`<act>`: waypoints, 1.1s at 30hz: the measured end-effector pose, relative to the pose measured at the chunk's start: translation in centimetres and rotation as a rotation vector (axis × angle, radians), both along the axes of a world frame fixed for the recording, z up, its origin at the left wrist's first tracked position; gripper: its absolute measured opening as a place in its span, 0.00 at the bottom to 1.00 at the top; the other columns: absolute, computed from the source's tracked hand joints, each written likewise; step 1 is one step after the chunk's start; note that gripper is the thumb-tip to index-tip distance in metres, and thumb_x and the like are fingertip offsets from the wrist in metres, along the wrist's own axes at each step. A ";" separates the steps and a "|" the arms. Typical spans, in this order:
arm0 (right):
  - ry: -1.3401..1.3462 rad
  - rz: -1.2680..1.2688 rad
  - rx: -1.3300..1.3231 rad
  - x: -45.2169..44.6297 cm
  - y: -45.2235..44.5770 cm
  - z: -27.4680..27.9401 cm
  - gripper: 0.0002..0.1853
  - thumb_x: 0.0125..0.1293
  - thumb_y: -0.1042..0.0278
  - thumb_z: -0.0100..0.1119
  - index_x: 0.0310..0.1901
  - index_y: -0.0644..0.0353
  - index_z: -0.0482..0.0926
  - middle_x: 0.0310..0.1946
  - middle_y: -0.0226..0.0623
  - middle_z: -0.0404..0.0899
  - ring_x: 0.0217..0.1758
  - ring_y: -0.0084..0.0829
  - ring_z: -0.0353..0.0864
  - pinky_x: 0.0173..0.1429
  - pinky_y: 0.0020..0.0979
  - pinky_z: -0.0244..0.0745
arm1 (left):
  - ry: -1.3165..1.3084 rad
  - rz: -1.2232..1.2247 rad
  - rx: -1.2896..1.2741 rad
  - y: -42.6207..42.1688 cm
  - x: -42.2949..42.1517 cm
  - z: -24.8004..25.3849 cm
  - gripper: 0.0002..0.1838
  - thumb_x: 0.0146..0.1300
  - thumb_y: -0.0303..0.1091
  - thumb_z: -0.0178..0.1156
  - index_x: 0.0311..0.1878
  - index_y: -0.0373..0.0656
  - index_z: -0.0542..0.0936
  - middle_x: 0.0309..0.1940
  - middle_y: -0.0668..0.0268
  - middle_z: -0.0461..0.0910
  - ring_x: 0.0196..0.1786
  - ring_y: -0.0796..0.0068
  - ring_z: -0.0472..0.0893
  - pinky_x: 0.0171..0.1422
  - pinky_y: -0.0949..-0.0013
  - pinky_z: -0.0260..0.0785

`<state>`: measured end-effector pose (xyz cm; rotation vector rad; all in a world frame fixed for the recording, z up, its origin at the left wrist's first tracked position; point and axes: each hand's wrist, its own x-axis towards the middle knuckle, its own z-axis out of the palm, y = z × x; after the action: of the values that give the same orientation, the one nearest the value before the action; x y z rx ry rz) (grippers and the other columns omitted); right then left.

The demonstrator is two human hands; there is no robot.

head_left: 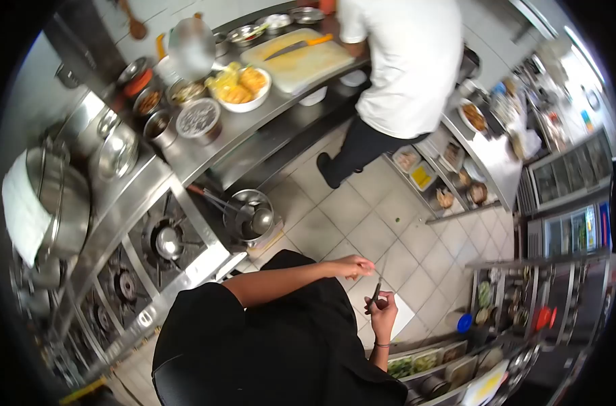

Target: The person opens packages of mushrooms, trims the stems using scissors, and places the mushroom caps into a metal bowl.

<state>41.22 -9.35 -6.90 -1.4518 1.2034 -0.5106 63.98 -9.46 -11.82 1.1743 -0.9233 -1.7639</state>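
Observation:
My right hand (382, 311) is closed round the dark handle of a knife (375, 294), whose thin blade points up and away and is hard to see against the floor tiles. Just left of the blade, my left hand (352, 266) reaches out with its fingers close together; whether anything is between them is too small to tell. A white board (404, 317) shows partly behind my right hand.
A person in a white shirt (409, 68) stands at the counter by a cutting board (301, 64) with an orange-handled knife. A stove (125, 284) is at left, a steel pot (250, 210) beside it. Food trays (426, 362) sit at lower right.

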 end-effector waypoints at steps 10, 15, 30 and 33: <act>0.382 0.767 -0.196 14.6 -10.4 1.1 0.18 0.52 0.75 0.67 0.46 0.62 0.75 0.28 0.43 0.84 0.29 0.37 0.86 0.36 0.33 0.79 | 0.009 0.612 -0.098 -1.3 5.0 -4.7 0.12 0.65 0.34 0.59 0.33 0.34 0.81 0.19 0.66 0.77 0.20 0.79 0.74 0.27 0.71 0.66; 0.426 1.005 -0.217 24.2 -15.6 0.0 0.19 0.58 0.77 0.66 0.51 0.64 0.74 0.33 0.42 0.85 0.37 0.37 0.87 0.42 0.32 0.81 | 0.134 0.835 -0.055 -4.4 12.3 -6.6 0.10 0.66 0.33 0.58 0.36 0.35 0.82 0.22 0.67 0.78 0.24 0.80 0.75 0.30 0.71 0.67; 0.586 1.212 -0.274 41.8 -18.9 4.8 0.24 0.60 0.68 0.60 0.59 0.57 0.74 0.36 0.50 0.83 0.39 0.52 0.83 0.44 0.45 0.78 | 0.142 0.981 -0.015 -6.2 26.0 -6.2 0.09 0.67 0.32 0.56 0.38 0.37 0.82 0.31 0.67 0.82 0.37 0.78 0.79 0.45 0.72 0.70; 0.565 1.221 -0.269 43.2 -19.4 4.9 0.25 0.60 0.69 0.60 0.61 0.56 0.73 0.35 0.50 0.83 0.39 0.52 0.83 0.43 0.45 0.78 | 0.195 0.995 0.015 -5.9 28.1 -5.2 0.09 0.68 0.31 0.55 0.39 0.37 0.82 0.32 0.67 0.82 0.38 0.79 0.79 0.46 0.73 0.70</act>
<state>84.47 -28.74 -1.99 -2.3113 0.4339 0.6361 92.05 -15.36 -17.02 1.1474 -0.1226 -1.0286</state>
